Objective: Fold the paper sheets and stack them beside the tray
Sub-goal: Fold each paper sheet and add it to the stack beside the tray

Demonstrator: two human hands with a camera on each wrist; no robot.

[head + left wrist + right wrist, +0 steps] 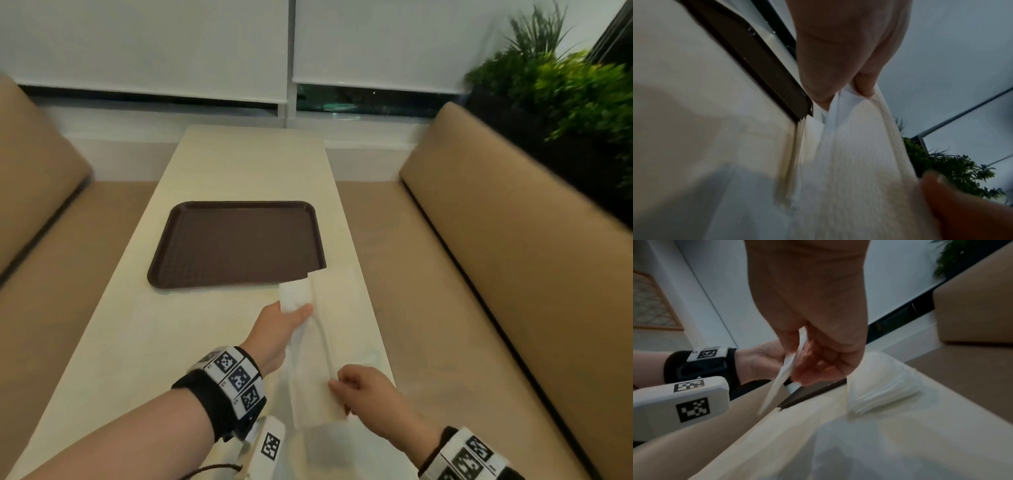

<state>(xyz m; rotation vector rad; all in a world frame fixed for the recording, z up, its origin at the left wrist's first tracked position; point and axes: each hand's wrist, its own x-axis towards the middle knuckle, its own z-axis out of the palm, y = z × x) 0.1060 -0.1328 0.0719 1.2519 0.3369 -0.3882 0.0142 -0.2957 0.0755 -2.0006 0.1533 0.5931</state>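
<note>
A long white paper sheet (308, 359) hangs lifted over the table, stretched between my two hands. My left hand (294, 308) pinches its far end just in front of the brown tray's (236, 243) near right corner. In the left wrist view the left hand's fingertips (863, 87) nip the textured paper (849, 162) beside the tray rim (756, 65). My right hand (337, 382) pinches the near end. The right wrist view shows the sheet edge-on (781, 381) in the right hand (803, 353). A low stack of folded paper (879, 382) lies on the table right of the tray corner (809, 392).
Another flat white sheet (342, 445) lies at the table's near edge under my right wrist. Tan bench seats (496, 274) flank the cream table (205, 164) on both sides. Green plants (565, 85) stand at the back right, and window blinds are behind.
</note>
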